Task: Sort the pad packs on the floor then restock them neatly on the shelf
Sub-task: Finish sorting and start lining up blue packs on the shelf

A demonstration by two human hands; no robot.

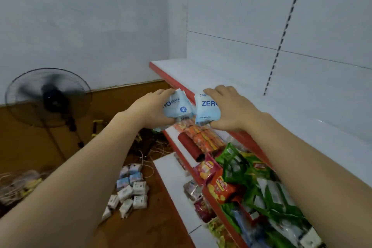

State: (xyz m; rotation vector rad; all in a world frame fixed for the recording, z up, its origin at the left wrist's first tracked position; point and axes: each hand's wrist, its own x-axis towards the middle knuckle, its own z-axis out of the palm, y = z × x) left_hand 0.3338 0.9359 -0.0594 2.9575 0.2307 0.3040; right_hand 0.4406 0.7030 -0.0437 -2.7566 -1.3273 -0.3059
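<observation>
Restocking step: left hand grips one blue pad pack, right hand grips another pad pack, near the top shelf edge. Next: set both down side by side.

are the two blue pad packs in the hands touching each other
Cannot tell. In the head view the left hand's pack and the right hand's pack sit edge to edge, and no gap or contact shows plainly.

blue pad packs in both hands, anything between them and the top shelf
Nothing visible. The left hand and right hand hold the blue pad packs at the red front edge of the top shelf, whose white surface behind them lies bare.
</observation>
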